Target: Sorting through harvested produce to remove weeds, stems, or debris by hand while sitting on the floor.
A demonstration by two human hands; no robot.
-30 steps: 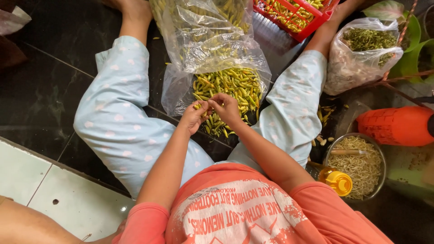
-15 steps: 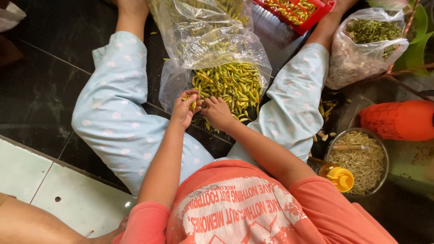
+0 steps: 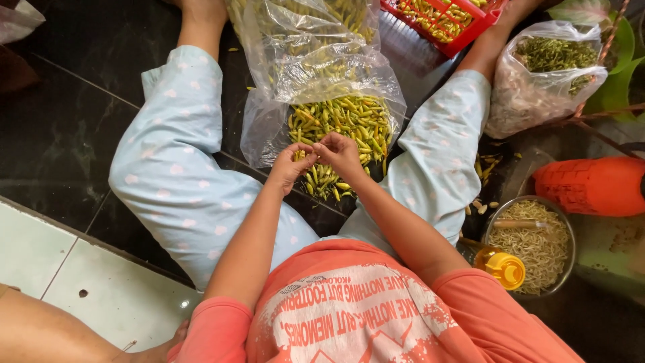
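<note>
The left hand (image 3: 290,165) and the right hand (image 3: 341,153) meet fingertip to fingertip over the near edge of a heap of small yellow-green chillies (image 3: 342,124). Both sets of fingers are pinched together, apparently on a single chilli between them, though it is too small to make out clearly. The heap spills from the mouth of a clear plastic bag (image 3: 306,57) lying on the dark floor (image 3: 74,107) between the person's legs (in pale blue spotted trousers).

At the top, a red plastic basket (image 3: 470,33) holds more yellowish chillies. To its right stands a second clear bag (image 3: 531,101), filled with green stems. Lower right, a round metal bowl (image 3: 561,269) holds pale thin stalks, with a yellow-capped bottle (image 3: 502,265) touching its left rim. An orange plastic container (image 3: 588,185) lies on its side just above the bowl.
</note>
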